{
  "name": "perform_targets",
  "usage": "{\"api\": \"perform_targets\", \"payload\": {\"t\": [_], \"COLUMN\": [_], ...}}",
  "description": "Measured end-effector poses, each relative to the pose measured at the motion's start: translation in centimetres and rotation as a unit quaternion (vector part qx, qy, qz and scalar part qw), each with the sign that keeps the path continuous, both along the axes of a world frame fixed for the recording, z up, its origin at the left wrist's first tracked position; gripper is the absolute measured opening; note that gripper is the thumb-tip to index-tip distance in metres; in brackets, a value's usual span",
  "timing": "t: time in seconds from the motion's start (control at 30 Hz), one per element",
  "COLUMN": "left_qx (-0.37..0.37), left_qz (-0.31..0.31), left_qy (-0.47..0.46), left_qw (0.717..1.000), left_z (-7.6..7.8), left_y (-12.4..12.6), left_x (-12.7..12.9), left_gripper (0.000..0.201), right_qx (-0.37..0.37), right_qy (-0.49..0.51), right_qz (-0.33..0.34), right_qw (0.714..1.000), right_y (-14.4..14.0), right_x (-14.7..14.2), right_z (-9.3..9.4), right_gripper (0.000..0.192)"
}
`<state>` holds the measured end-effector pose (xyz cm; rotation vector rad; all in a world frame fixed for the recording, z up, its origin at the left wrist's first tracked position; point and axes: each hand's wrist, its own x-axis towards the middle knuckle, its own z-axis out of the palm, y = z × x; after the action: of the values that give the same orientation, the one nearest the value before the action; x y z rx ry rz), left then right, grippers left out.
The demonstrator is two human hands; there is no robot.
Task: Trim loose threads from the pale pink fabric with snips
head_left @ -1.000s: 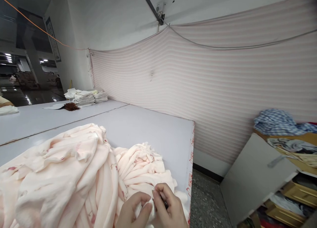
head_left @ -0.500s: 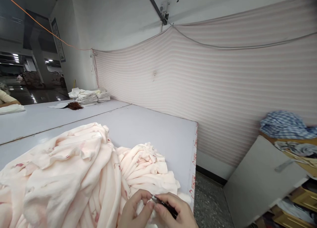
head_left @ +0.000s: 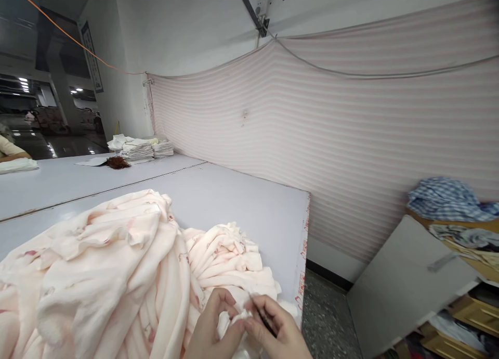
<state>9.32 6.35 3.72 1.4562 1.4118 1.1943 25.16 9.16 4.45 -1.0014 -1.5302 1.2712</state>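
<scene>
Two bare hands meet at the bottom edge of the view, working a bunched fold of pale pink fleece fabric (head_left: 128,276). The left hand (head_left: 212,328) pinches a small tuft of the cloth between thumb and fingertips. The right hand (head_left: 278,330), touching the left, has its fingers curled around a slim dark tool (head_left: 265,320) with a metal tip, possibly thread snips; the tip rests right at the pinched tuft.

The rest of the fabric lies heaped just beyond and to the left of the hands, in deep soft folds with faint reddish print.

The risk, as it appears: the tool's tip sits so close to the left fingertips and the plush pile that a slip could nick a finger or cut into the cloth itself. The heap also lies near the table's right edge, just beyond the right hand, so a tug could drag it over.

The surface is a broad, smooth pale grey table (head_left: 241,203). Far beyond the left hand rest stacks of folded white cloth (head_left: 140,149). A pink-striped sheet (head_left: 351,140) covers the wall ahead. Well right of the right hand, beyond the table, a grey board (head_left: 405,276) leans against shelves topped with blue checked fabric (head_left: 444,199).
</scene>
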Motion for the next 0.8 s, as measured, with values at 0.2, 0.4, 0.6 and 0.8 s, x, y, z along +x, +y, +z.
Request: {"api": "perform_targets", "payload": {"t": [0.2,0.4,0.6,0.8], "left_qx": [0.241,0.279,0.318,0.186], "left_qz": [0.072,0.063,0.034,0.167], "left_qy": [0.345,0.376,0.349,0.159], "left_qw": [0.904,0.881,0.881,0.955], "left_z": [-1.5,-0.9,-1.8,0.6], "left_y": [-0.8,-0.5,-0.5,0.2], "left_x": [-0.7,-1.9,-1.2,-2.1], "left_gripper": [0.022,0.023,0.026,0.008], "right_qx": [-0.052,-0.031,0.018,-0.009], "right_qy": [0.048,-0.009,0.014,-0.026], "right_qz": [-0.061,-0.096,-0.027,-0.056], "right_qw": [0.996,0.995,0.999,0.998], "right_y": [0.4,0.0,-0.8,0.3], "right_x": [0.7,3.1,0.5,2.0], "right_z": [-0.5,-2.3,-2.2,-1.4], "right_gripper": [0.036,0.044,0.040,0.028]}}
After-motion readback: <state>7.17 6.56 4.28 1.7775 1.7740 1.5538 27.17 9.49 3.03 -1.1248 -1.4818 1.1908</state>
